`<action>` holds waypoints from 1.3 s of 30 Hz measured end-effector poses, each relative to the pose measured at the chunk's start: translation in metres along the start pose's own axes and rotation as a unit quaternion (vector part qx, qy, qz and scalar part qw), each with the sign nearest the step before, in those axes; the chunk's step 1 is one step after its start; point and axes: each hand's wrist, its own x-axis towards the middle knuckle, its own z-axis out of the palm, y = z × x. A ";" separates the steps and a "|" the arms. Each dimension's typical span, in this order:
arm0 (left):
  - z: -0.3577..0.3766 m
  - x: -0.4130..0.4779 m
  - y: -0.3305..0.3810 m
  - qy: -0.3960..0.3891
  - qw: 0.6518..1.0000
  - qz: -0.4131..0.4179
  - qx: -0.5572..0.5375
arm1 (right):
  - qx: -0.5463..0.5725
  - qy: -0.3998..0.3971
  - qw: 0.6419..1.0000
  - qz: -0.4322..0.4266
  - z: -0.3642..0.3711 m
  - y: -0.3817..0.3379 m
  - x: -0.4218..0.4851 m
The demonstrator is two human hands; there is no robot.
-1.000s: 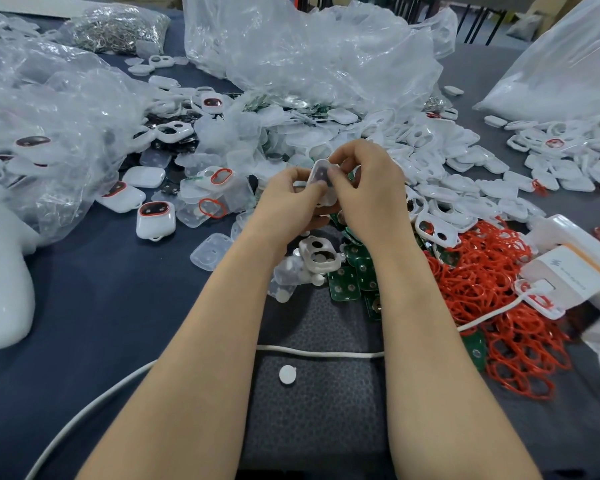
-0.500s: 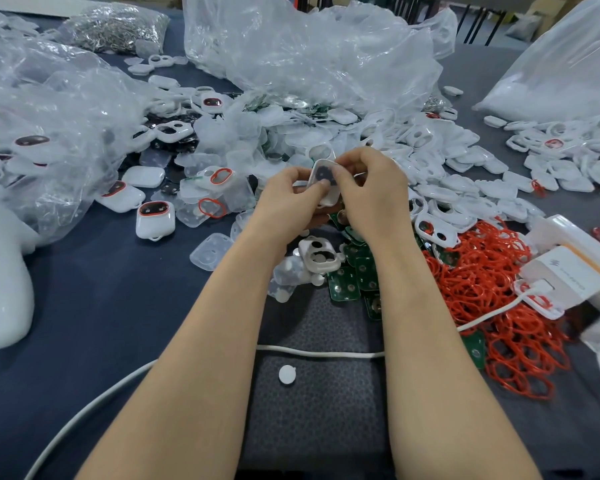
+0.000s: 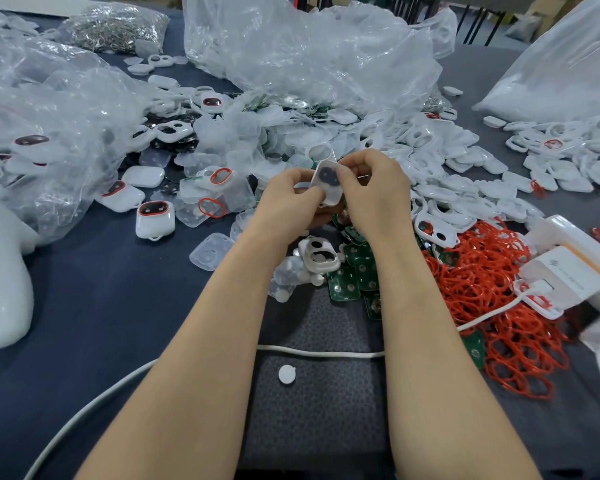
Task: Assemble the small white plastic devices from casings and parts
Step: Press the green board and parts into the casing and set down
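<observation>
Crumpled clear plastic bags (image 3: 49, 109) heap at far left of the dark blue worktop (image 3: 94, 306), w/ a finished white rounded device with red-ringed dark window (image 3: 154, 219) lying just beside them. At centre, the left hand (image 3: 286, 199) and right hand (image 3: 374, 192) meet above the worktop, both closed in a fingertip pinch on one small white plastic casing with a dark two-lobed window (image 3: 327, 181), tilted toward the camera; thumbs press its front face, other fingers hidden behind.

Judging by size & material, the casing is light, stiff, smooth and likely slippery, w/ thin edges that may flex or crack if squeezed hard; best held by its rims, not over the window.

Below the hands lie another open white casing (image 3: 319, 255) and green circuit boards (image 3: 355, 268). A white cable (image 3: 321, 353) crosses a grey patterned mat (image 3: 319, 410). To the right, a tangle of red rubber rings (image 3: 492, 299) spreads beside white boxes (image 3: 568, 271). Loose white casing shells (image 3: 465, 181) litter the back; a full white bag (image 3: 561, 71) sits far right. Room beyond: dim, details unclear.
</observation>
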 end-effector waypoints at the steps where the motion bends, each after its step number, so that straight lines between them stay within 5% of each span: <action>1: 0.000 0.000 0.000 0.000 1.000 -0.005 -0.008 | -0.002 0.001 1.000 0.001 0.000 0.000 0.000; 20: -0.001 -0.003 0.003 0.015 1.000 -0.003 0.025 | 0.027 -0.042 0.999 0.020 -0.003 -0.002 0.001; 26: -0.011 -0.002 0.011 0.104 0.993 -0.013 -0.062 | -0.032 0.033 0.997 0.063 -0.020 0.003 0.006; 33: -0.010 -0.002 0.014 0.121 0.987 -0.011 -0.101 | -0.210 -0.148 0.961 0.099 -0.019 0.001 -0.001; 39: -0.006 -0.002 0.010 0.076 0.992 -0.038 -0.090 | -0.230 -0.167 0.954 0.090 -0.013 0.001 0.000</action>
